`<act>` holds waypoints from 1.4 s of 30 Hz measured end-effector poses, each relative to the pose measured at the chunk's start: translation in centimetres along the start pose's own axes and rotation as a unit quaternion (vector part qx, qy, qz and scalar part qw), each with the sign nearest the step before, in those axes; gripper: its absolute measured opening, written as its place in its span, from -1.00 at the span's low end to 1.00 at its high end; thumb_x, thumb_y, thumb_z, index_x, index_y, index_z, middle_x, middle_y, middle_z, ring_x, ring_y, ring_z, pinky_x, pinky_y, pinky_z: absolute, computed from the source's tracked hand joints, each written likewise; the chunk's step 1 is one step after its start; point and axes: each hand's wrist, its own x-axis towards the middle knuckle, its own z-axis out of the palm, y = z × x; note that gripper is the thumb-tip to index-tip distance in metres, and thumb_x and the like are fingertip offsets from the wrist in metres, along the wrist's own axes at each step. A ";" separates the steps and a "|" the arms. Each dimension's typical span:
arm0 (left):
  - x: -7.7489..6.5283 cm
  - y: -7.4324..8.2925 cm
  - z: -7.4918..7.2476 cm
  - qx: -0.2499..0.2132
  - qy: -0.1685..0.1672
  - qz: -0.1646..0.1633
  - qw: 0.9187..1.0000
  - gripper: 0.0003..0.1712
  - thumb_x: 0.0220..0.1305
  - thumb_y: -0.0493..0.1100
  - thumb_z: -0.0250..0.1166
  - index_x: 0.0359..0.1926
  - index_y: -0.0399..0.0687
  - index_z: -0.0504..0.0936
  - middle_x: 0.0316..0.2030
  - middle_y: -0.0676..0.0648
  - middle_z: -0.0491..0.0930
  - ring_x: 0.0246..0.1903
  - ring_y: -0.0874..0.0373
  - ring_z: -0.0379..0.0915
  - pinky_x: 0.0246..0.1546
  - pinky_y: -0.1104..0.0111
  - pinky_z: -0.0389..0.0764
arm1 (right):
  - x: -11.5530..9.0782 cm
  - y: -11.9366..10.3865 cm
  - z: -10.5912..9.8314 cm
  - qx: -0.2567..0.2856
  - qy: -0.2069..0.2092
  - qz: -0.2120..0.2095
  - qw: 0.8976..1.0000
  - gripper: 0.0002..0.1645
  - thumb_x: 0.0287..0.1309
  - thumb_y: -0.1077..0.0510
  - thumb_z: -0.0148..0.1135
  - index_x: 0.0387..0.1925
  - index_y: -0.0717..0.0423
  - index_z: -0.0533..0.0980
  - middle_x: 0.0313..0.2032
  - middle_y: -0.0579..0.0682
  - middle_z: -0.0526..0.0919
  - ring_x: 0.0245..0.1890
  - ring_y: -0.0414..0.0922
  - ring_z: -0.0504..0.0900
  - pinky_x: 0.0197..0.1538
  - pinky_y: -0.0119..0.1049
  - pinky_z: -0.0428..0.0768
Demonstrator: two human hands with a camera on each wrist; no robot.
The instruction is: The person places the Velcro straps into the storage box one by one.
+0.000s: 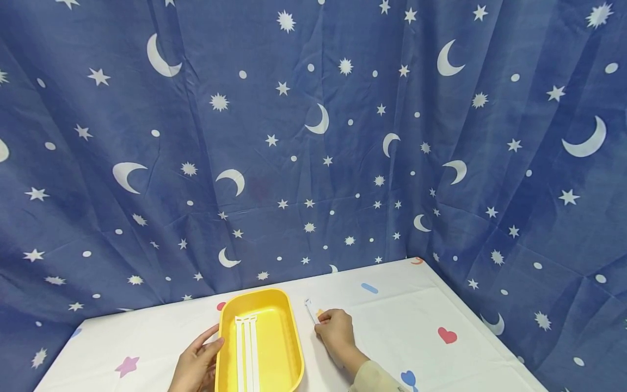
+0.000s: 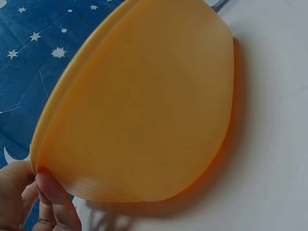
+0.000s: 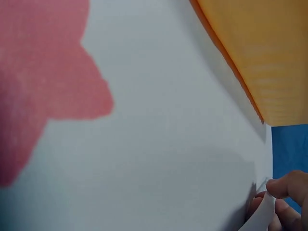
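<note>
A yellow tray (image 1: 281, 348) with rounded corners lies at the near middle of the table. At its left side my left hand (image 1: 197, 359) grips the rim between thumb and fingers; the left wrist view shows this pinch at the corner of the tray (image 2: 139, 106). Inside the tray, several long white strips (image 1: 247, 343) with squared, slotted ends lie side by side. To the right of the tray, my right hand (image 1: 337, 335) pinches another thin white strip (image 1: 311, 311), its slotted end pointing away from me. The right wrist view shows part of this white strip (image 3: 261, 214) between the fingertips.
A white cloth (image 1: 382, 321) printed with coloured shapes covers the table. Behind and to the right hangs a blue curtain (image 1: 274, 163) with moons and stars, meeting the table's far edge.
</note>
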 end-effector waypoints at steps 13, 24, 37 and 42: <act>-0.2 0.1 0.0 -0.001 0.000 -0.001 1.000 -0.29 0.40 -0.12 0.24 0.45 -0.26 0.21 -0.24 -0.09 0.66 -0.31 0.03 0.69 -0.30 0.20 0.75 | -0.2 -0.3 -0.4 -0.011 -0.003 0.015 1.000 -0.87 -0.25 0.37 0.41 -0.50 0.18 0.67 -0.59 -0.07 0.66 -0.54 -0.20 0.57 -0.42 -0.35 0.61; -0.2 0.1 0.0 -0.001 -0.001 0.001 1.000 -0.30 0.40 -0.13 0.23 0.44 -0.26 0.21 -0.23 -0.09 0.66 -0.31 0.03 0.69 -0.30 0.21 0.75 | 0.0 0.0 -0.9 0.060 -0.040 0.063 0.995 -0.88 -0.18 0.28 0.45 -0.48 0.22 0.67 -0.60 -0.08 0.63 -0.64 -0.27 0.48 -0.60 -0.48 0.50; -0.3 0.2 0.0 -0.001 -0.001 0.001 1.000 -0.30 0.40 -0.14 0.23 0.45 -0.26 0.21 -0.24 -0.10 0.65 -0.30 0.02 0.68 -0.28 0.19 0.75 | -0.1 0.4 -1.4 0.206 -0.155 0.137 0.956 -0.65 0.01 0.31 0.36 -0.13 0.41 0.57 -0.53 -0.04 0.66 -0.61 -0.28 0.61 -0.50 -0.40 0.68; -0.2 0.2 0.0 0.004 -0.001 -0.002 1.000 -0.29 0.40 -0.11 0.23 0.45 -0.25 0.21 -0.23 -0.11 0.65 -0.30 0.02 0.68 -0.28 0.17 0.75 | -0.2 0.2 -1.8 0.201 -0.160 0.148 0.955 -0.60 0.03 0.28 0.37 -0.06 0.37 0.57 -0.56 -0.10 0.64 -0.65 -0.33 0.56 -0.53 -0.47 0.64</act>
